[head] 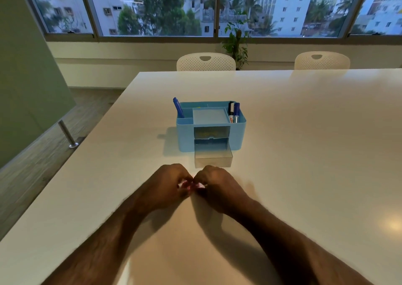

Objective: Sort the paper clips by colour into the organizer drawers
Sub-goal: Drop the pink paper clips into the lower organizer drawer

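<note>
Dim, bluish daylight from windows (152, 10). Warm lamp glare on table (394, 225), right. Soft shadows under forearms. Hands slightly blurred; edges bow wide-angle.

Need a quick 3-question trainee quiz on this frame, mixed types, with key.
1. True or false: the lower drawer of the organizer is pulled out.
2. Which holds the clips? A) left hand only B) both hands, the right hand included C) neither
3. Fill in: the pen in the left slot is ____.

Key: 1 true; 2 B; 3 blue.
</note>
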Tool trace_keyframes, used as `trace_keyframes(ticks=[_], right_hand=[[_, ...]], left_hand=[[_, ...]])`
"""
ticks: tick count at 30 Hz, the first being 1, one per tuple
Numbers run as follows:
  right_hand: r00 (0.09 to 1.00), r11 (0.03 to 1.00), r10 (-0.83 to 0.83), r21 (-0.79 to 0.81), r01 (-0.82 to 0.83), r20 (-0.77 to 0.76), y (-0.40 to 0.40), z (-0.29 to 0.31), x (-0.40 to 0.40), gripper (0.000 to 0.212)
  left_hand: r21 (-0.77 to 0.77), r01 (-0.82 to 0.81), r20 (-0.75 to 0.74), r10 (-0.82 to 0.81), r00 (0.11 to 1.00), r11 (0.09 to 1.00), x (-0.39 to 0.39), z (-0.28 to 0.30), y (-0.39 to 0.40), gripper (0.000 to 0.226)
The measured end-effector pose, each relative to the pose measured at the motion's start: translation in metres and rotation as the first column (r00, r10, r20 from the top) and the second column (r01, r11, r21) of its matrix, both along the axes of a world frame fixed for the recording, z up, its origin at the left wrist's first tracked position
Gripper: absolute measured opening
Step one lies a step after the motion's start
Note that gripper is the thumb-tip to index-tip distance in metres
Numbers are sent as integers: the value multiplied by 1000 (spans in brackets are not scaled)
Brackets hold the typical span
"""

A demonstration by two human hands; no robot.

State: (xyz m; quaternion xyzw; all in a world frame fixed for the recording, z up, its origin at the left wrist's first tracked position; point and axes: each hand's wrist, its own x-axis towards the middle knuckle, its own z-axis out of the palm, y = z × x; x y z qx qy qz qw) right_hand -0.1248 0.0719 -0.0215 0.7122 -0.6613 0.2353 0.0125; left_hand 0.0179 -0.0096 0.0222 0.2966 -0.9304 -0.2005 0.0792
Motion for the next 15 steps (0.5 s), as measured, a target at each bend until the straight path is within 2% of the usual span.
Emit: trace_keyframes(ticks=[4, 10, 15], right_hand=[[994, 995, -76, 57, 81, -80, 4, 6, 6, 17], [978, 979, -155, 112, 171, -140, 16, 13, 11, 15], [979, 982, -153, 87, 165, -134, 21, 13, 2, 18]], left_hand=[[-51, -29, -22, 28, 999, 998, -2, -4, 10, 16], [-174, -37, 70, 50, 996, 984, -9, -7, 23, 14], [-148, -78, 81, 91, 993, 986, -12, -9, 24, 13]])
